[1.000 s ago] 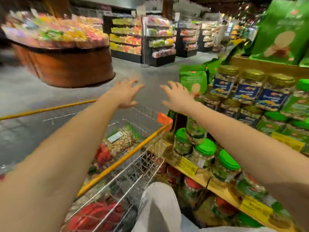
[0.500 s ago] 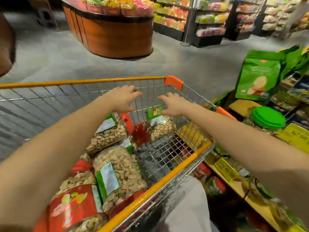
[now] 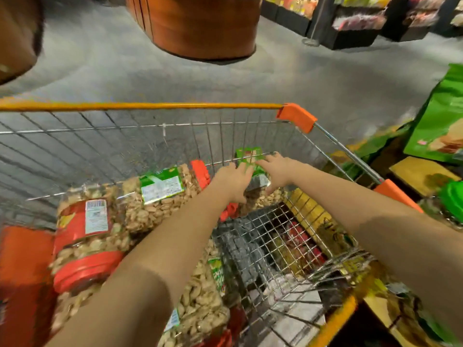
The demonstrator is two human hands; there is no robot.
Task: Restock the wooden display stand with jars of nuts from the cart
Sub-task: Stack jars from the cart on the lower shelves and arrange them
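The wire cart [image 3: 155,105] with an orange rim stands in front of me, holding several clear jars of nuts with red lids [image 3: 160,196] lying on their sides. At its far right corner is a green-labelled jar of nuts [image 3: 250,156]. My left hand [image 3: 233,182] presses its left side and my right hand [image 3: 275,172] its right side, fingers curled around it. The wooden display stand [image 3: 421,171] is to the right of the cart, with a green-lidded jar [image 3: 451,196] on it.
Green snack bags [image 3: 438,121] lean on top of the stand at the right. A round wooden display island [image 3: 200,28] stands across the grey floor beyond the cart. Dark shelving units [image 3: 350,23] fill the back right.
My view has swung from the stand down to the cart. Both hands have dropped past the far rim into the basket and closed on the green-labelled jar.
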